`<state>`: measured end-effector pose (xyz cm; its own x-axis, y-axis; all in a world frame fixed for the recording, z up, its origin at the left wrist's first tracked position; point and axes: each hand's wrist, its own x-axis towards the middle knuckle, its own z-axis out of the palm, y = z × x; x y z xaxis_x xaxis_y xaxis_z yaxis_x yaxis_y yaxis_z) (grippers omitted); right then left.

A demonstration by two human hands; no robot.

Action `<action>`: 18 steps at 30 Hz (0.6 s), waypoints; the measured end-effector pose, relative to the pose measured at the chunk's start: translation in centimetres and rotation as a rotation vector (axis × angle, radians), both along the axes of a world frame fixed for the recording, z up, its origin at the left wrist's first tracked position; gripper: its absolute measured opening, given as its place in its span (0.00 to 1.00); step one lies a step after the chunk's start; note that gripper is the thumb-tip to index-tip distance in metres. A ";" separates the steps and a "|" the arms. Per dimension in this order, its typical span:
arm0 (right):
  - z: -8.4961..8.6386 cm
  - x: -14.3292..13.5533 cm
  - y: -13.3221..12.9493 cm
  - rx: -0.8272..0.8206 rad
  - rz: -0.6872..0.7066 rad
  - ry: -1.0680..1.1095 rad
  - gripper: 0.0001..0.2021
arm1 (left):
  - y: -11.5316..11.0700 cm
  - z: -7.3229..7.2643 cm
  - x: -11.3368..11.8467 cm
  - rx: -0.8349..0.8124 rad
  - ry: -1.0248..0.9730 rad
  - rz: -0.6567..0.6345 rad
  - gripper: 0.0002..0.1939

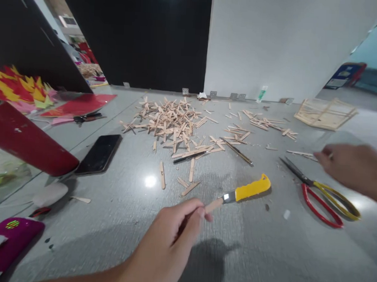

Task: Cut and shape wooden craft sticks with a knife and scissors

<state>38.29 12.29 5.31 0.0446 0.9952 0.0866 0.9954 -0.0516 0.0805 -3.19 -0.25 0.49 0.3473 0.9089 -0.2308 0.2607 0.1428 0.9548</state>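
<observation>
Between the thumb and fingers of my left hand [172, 238] is a small wooden craft stick [214, 205], its free end pointing right. Close to that end, and in line with it, a yellow-handled utility knife [249, 190] lies on the table; I cannot tell whether they touch. My right hand [349, 165] is blurred at the right, its fingers curled together. At its fingertips are thin wooden strips [301, 154]; whether it grips one is unclear. Scissors [310, 182] with one red and one yellow handle loop lie open just below that hand.
A heap of craft sticks [169, 120] spreads across the back. Two pens [190, 157] lie before it. At left are a phone [101, 152], a red cylinder [29, 137] and a purple glue gun [19, 245]. A small stick frame [326, 114] stands back right, beside a white panel [264, 43].
</observation>
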 end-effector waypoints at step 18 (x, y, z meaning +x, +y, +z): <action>-2.4 -6.0 -11.8 0.022 -0.198 0.777 0.18 | 1.0 6.8 0.5 -0.005 -0.032 -0.079 0.19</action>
